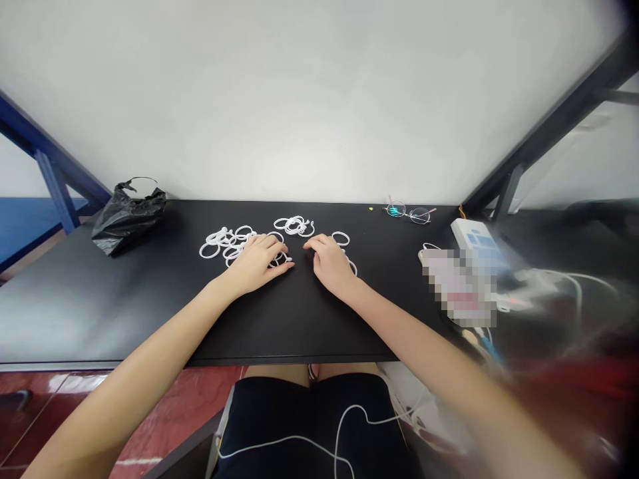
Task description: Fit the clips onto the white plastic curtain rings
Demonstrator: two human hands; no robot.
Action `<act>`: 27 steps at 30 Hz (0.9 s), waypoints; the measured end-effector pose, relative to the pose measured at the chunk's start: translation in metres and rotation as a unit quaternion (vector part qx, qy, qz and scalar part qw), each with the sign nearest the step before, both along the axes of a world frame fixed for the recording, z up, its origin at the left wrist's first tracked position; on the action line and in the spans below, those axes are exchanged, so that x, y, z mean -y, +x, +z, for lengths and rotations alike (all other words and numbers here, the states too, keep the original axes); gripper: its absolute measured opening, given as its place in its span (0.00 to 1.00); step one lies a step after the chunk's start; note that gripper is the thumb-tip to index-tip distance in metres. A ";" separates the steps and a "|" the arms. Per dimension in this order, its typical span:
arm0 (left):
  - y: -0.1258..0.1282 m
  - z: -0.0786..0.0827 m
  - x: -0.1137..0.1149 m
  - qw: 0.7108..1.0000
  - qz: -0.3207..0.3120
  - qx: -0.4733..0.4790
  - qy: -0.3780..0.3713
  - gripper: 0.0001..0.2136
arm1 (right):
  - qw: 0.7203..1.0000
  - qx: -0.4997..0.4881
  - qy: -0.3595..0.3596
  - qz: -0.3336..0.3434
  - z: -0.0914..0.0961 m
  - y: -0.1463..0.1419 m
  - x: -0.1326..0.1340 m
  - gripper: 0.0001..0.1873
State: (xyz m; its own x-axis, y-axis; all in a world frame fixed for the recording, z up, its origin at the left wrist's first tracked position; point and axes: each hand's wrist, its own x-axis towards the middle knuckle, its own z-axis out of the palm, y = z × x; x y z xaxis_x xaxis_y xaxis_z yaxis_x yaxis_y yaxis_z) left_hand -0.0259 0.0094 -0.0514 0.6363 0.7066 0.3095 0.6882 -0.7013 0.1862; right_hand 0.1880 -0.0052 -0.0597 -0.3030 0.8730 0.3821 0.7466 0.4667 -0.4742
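Observation:
My left hand [260, 262] rests palm down over the right part of a loose pile of white rings [210, 250], its fingers spread and partly covering them. Some of these rings carry a small knob. Just right of it, my right hand [331, 263] lies low over the black table with fingers loosely bent and nothing visible in them. Beside and partly under that hand are a white ring [341, 238] and another ring [353, 267]. Beyond the gap between both hands sits a small cluster of white rings [294, 227]. What lies under my palms is hidden.
A black plastic bag [130, 216] stands at the table's back left. Eyeglasses [409, 213] lie at the back right. Farther right are a white box [476, 243], a blurred-out flat object [459, 286] and white cables [574, 279]. Another cable [294, 438] crosses my lap.

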 end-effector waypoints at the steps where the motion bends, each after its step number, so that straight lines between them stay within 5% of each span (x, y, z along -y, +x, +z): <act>1: 0.000 0.000 0.000 1.000 0.000 0.001 -0.001 0.15 | 1.000 -0.004 -0.001 0.002 0.000 0.000 0.000 0.25; 14: -0.001 -0.001 0.000 1.000 -0.001 -0.001 -0.002 0.16 | 0.976 -0.153 0.152 0.013 0.007 0.001 0.001 0.25; 20: 0.003 0.004 0.005 0.999 -0.003 0.036 0.009 0.16 | 0.949 -0.200 0.219 0.102 0.005 -0.002 0.001 0.17; 27: 0.011 0.012 0.014 0.991 -0.078 0.102 0.032 0.15 | 0.939 -0.202 0.253 0.118 0.004 -0.007 0.006 0.13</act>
State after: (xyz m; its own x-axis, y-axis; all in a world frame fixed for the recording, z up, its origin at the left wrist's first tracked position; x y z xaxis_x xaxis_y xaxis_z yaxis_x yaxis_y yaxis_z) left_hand -0.0152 -0.0045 -0.0390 0.6565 0.5790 0.4835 0.5222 -0.8114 0.2626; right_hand 0.1806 -0.0108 -0.0559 -0.2072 0.4748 0.8554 0.4008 0.8388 -0.3685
